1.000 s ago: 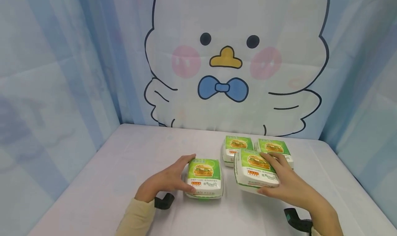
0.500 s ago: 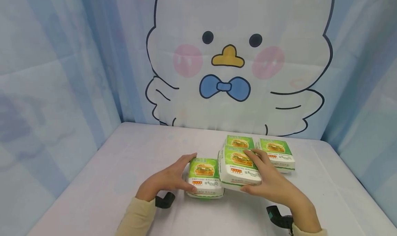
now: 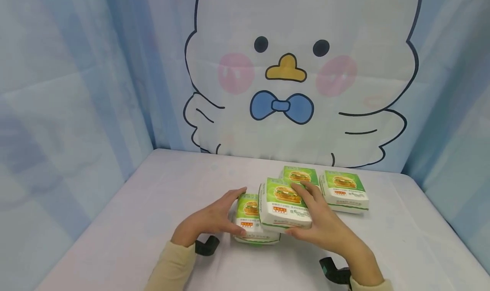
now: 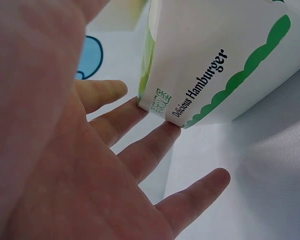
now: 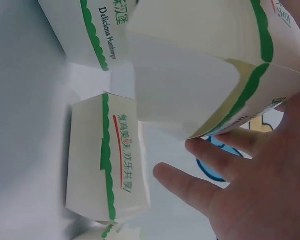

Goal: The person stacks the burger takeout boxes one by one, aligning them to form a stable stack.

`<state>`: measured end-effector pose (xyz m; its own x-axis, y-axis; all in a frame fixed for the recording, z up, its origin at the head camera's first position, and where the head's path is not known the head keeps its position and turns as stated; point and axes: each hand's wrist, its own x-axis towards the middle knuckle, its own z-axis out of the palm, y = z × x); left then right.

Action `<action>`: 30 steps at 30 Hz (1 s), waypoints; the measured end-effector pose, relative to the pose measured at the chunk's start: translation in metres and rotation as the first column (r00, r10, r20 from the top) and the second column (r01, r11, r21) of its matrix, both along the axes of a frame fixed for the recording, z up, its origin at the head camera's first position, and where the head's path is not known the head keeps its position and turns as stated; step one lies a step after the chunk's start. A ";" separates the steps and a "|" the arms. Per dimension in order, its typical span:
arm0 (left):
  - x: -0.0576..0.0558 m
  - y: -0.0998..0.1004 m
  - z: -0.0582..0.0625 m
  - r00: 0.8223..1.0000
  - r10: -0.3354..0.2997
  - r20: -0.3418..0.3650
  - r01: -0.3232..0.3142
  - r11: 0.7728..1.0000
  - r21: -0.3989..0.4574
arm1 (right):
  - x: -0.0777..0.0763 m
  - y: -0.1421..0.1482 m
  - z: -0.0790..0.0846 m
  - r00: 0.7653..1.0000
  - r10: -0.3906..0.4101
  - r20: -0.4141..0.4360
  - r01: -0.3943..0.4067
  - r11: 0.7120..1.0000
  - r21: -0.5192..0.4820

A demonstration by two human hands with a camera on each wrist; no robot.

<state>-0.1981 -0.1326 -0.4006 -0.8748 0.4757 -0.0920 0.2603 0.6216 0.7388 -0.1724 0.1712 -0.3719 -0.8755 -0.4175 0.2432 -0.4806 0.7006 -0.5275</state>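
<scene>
My right hand (image 3: 325, 221) grips a white and green hamburger box (image 3: 285, 206) between thumb and fingers. This box is raised and tilted, its pale underside showing in the right wrist view. It overlaps the right part of a second hamburger box (image 3: 246, 223), which sits on the table. My left hand (image 3: 208, 218) holds that second box at its left side, thumb at the front and fingers at the back. Two fingertips (image 4: 172, 125) touch its lower corner in the left wrist view, while the little finger stands off it.
Behind the raised box stands another hamburger box (image 3: 306, 174), partly hidden. A further one (image 3: 344, 193) stands to its right. All are on a white-covered table (image 3: 183, 176). A curtain with a cartoon chick (image 3: 287, 133) hangs along the back edge, with blue curtains at both sides.
My right hand has carried its box leftward, from in front of the back boxes to over the right side of the left-hand box. My left hand has stayed at its box.
</scene>
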 end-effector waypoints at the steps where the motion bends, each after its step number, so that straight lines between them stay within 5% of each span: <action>1: 0.000 0.001 0.001 1.000 0.000 0.002 0.000 1.000 0.001 | 0.000 -0.001 -0.001 1.000 0.001 -0.008 -0.001 1.000 -0.008; 12: 0.002 0.004 0.000 1.000 0.007 -0.006 -0.006 1.000 0.014 | 0.001 -0.013 -0.011 0.997 0.057 -0.060 -0.061 0.995 -0.074; 30: -0.003 0.003 -0.003 0.999 -0.026 -0.029 0.029 0.994 0.109 | 0.004 -0.026 -0.015 0.998 0.054 0.026 -0.051 0.994 -0.100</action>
<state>-0.2012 -0.1298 -0.4039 -0.8626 0.5057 -0.0140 0.2974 0.5294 0.7945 -0.1687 0.1456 -0.3866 -0.8604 -0.4377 0.2611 -0.4988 0.6183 -0.6073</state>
